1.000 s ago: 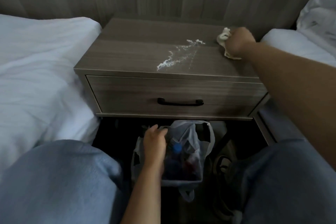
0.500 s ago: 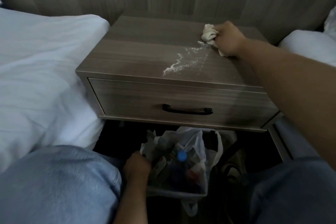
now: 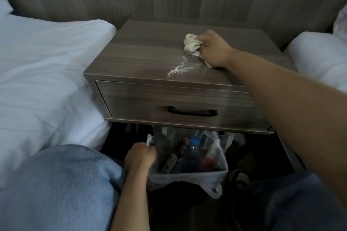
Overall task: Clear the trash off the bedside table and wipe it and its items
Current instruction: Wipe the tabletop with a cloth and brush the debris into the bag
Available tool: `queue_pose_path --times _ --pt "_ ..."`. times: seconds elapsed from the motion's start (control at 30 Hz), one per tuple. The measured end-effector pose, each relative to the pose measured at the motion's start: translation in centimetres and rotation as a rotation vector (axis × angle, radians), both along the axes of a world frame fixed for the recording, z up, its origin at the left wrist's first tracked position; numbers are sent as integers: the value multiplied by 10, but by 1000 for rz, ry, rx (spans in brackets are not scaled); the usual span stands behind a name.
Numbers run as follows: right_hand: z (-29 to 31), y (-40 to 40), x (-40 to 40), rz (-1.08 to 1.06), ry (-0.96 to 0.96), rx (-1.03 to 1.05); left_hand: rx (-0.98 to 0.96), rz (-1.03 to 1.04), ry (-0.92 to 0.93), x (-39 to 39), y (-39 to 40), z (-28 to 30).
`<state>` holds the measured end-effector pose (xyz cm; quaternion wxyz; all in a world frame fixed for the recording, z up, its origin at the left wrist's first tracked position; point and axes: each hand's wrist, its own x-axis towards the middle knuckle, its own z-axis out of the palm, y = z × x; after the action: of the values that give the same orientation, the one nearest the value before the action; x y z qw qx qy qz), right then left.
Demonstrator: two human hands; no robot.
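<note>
A crumpled off-white cloth (image 3: pixel 191 45) is lying bunched on the wood-grain top of the bedside table (image 3: pixel 142 58), toward its back right, just behind a thin streak of white powder (image 3: pixel 180 68). The right hand (image 3: pixel 214 48) is gripping it, fingers curled tight around the folds. Below the drawer's black handle (image 3: pixel 192 112), the left hand (image 3: pixel 139 157) is pinching the rim of a translucent plastic bag (image 3: pixel 216 155) holding a blue-capped bottle (image 3: pixel 194 145). Since a moment ago the cloth has slid left and the powder streak is looking shorter
</note>
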<state>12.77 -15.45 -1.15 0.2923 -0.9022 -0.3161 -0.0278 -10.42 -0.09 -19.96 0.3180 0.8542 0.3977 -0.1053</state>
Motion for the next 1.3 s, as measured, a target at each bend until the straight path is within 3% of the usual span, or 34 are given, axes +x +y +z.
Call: queue_pose_path --times 0.57,0.93,1.07,1.2,1.3 --pt "2 18 -66 167 18 -7 -2 33 -56 -5 -4 2" --pt "7 3 -122 251 62 92 -3 16 -37 -7 -6 1" --pt "-41 -16 -157 331 -31 -69 -12 0 -34 -9 -8 -2" --pt "-118 -45 -183 137 194 -128 -17 -42 -68 -14 -16 -9" --pt "-142 -58 -185 22 292 -152 -31 -57 -70 -17 -22 -13"
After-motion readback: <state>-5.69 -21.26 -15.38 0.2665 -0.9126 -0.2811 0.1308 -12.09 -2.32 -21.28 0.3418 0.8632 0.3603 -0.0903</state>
